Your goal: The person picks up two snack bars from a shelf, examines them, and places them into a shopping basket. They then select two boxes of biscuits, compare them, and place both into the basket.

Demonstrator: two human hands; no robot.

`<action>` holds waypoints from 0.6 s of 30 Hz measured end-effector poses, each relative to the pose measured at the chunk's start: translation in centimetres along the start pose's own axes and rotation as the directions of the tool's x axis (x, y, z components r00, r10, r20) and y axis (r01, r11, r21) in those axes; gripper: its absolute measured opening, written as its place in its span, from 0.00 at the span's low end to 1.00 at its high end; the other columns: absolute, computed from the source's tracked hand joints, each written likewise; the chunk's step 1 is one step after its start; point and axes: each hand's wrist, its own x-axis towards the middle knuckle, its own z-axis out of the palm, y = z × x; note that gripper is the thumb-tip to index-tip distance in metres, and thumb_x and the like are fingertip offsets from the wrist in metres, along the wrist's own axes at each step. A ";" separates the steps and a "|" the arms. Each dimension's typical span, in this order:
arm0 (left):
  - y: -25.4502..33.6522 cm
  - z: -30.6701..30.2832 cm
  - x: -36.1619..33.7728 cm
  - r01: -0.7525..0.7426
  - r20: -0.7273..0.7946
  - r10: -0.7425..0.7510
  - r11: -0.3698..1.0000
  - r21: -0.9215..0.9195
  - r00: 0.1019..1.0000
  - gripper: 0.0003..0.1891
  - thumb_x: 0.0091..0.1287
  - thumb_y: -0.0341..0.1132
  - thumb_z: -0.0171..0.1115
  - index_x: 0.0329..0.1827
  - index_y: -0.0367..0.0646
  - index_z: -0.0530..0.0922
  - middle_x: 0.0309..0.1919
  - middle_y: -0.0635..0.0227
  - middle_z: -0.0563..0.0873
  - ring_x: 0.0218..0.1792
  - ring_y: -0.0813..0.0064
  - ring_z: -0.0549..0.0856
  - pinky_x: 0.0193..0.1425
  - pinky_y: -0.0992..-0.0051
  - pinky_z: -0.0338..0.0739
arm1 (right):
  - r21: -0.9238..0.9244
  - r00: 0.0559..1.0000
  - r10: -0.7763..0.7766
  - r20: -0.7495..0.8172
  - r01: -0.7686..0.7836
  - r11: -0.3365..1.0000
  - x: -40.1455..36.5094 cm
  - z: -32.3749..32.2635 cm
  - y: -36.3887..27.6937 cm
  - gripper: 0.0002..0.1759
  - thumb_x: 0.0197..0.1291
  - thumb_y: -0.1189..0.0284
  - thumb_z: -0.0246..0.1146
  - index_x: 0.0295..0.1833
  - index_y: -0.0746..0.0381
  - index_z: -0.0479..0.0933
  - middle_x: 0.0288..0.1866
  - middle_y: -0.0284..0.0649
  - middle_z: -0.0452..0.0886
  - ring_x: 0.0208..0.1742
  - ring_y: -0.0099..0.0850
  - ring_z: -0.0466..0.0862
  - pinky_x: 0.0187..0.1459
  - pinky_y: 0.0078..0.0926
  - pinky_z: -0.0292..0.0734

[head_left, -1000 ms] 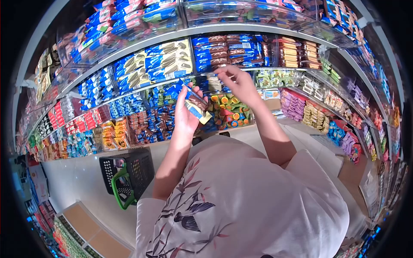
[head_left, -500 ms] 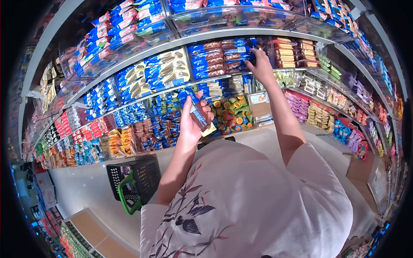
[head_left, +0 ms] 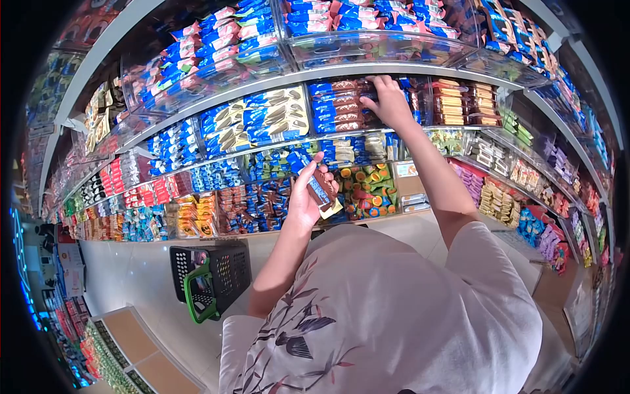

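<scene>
Held in my left hand (head_left: 308, 200) is a brown and blue snack pack (head_left: 321, 190), with a pale yellow piece showing at its lower end. My right hand (head_left: 388, 104) reaches into the clear shelf bin of blue and brown packs (head_left: 338, 108). Its fingers rest on dark brown packs at the bin's right side, and its fingertips are partly hidden among them. Whether they grip a pack cannot be made out. Left of this bin lie blue and cream biscuit packs (head_left: 279, 111); on its right are yellow and brown packs (head_left: 448, 102).
A black basket with a green handle (head_left: 226, 272) stands on the floor at the left. Curved shelves of wrapped snacks surround the front and right. Brown cardboard (head_left: 551, 285) is at the lower right, and a brown-topped display (head_left: 131, 333) at the lower left.
The view has shifted, so the shelves sit lower and further right. My right hand has moved left over the dark brown packs, its fingers now further in. My left hand still holds its pack.
</scene>
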 end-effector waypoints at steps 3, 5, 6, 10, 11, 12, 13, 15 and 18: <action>0.0 0.0 -0.4 -0.011 -0.001 0.011 1.000 -0.018 1.000 0.15 0.69 0.38 0.59 0.56 0.48 0.74 0.32 0.73 0.80 0.33 0.77 0.81 0.36 0.70 0.79 | 0.070 0.996 -0.084 0.035 0.081 0.994 1.7 2.0 -1.0 0.31 0.59 0.51 0.61 0.62 0.60 0.70 0.58 0.49 0.75 0.60 0.46 0.73 0.60 0.43 0.69; 0.1 -0.1 -0.6 -0.023 0.002 0.023 1.000 -0.018 1.000 0.14 0.70 0.38 0.57 0.57 0.48 0.74 0.32 0.73 0.80 0.33 0.77 0.80 0.37 0.70 0.79 | 0.064 0.984 -0.150 0.096 0.145 0.987 2.3 2.6 -1.8 0.33 0.59 0.48 0.60 0.63 0.59 0.70 0.60 0.48 0.74 0.63 0.46 0.71 0.62 0.46 0.66; 0.2 -0.2 -0.8 -0.026 -0.002 0.026 0.999 -0.025 1.000 0.14 0.70 0.38 0.57 0.57 0.48 0.74 0.32 0.73 0.80 0.33 0.77 0.80 0.38 0.70 0.79 | 0.060 0.982 -0.133 0.137 0.126 0.990 2.6 3.2 -2.1 0.35 0.58 0.46 0.60 0.65 0.57 0.68 0.62 0.47 0.72 0.66 0.45 0.69 0.64 0.48 0.63; 0.4 -0.7 -1.3 -0.055 0.016 0.055 0.998 -0.027 0.998 0.13 0.71 0.38 0.56 0.56 0.48 0.73 0.32 0.74 0.81 0.34 0.78 0.80 0.41 0.71 0.78 | -0.042 0.941 -0.062 0.333 0.081 0.996 4.2 3.0 -3.2 0.40 0.56 0.47 0.62 0.69 0.56 0.63 0.69 0.48 0.66 0.71 0.46 0.63 0.68 0.48 0.58; 0.5 -0.9 -1.5 -0.060 0.022 0.060 0.998 -0.016 0.998 0.13 0.71 0.38 0.56 0.55 0.48 0.74 0.33 0.74 0.81 0.35 0.79 0.80 0.43 0.73 0.78 | -0.071 0.949 -0.086 0.304 0.113 0.991 4.4 3.2 -3.2 0.39 0.56 0.46 0.63 0.68 0.56 0.64 0.68 0.49 0.68 0.69 0.46 0.66 0.66 0.49 0.61; 0.5 -1.0 -1.6 -0.066 0.029 0.067 0.997 -0.027 0.997 0.13 0.71 0.38 0.56 0.55 0.48 0.73 0.33 0.74 0.81 0.35 0.79 0.80 0.42 0.72 0.78 | -0.068 0.919 -0.057 0.390 0.090 0.994 5.0 2.7 -3.4 0.39 0.55 0.46 0.63 0.68 0.56 0.65 0.67 0.50 0.70 0.68 0.46 0.69 0.65 0.49 0.62; 0.6 -1.0 -1.8 -0.076 0.023 0.076 0.997 -0.028 0.997 0.13 0.71 0.38 0.56 0.55 0.47 0.73 0.33 0.74 0.81 0.35 0.78 0.80 0.42 0.72 0.78 | -0.067 0.880 -0.026 0.474 0.066 0.996 5.6 2.3 -3.6 0.39 0.55 0.46 0.63 0.67 0.57 0.66 0.65 0.51 0.71 0.66 0.46 0.71 0.64 0.50 0.63; 0.7 -1.1 -2.0 -0.092 0.011 0.092 0.995 -0.032 0.996 0.13 0.71 0.39 0.56 0.56 0.47 0.74 0.32 0.74 0.81 0.35 0.78 0.80 0.41 0.72 0.78 | -0.041 0.918 -0.075 0.389 0.099 0.994 5.6 2.5 -3.4 0.39 0.54 0.45 0.64 0.65 0.58 0.67 0.62 0.53 0.74 0.63 0.49 0.73 0.63 0.48 0.64; 0.9 -1.5 -2.2 -0.090 -0.007 0.090 0.994 -0.059 0.996 0.12 0.70 0.38 0.56 0.55 0.48 0.74 0.33 0.74 0.80 0.35 0.78 0.80 0.40 0.72 0.78 | -0.019 0.932 -0.117 0.342 0.132 0.991 6.0 2.2 -3.6 0.42 0.52 0.44 0.65 0.65 0.59 0.67 0.62 0.56 0.73 0.64 0.54 0.70 0.65 0.48 0.62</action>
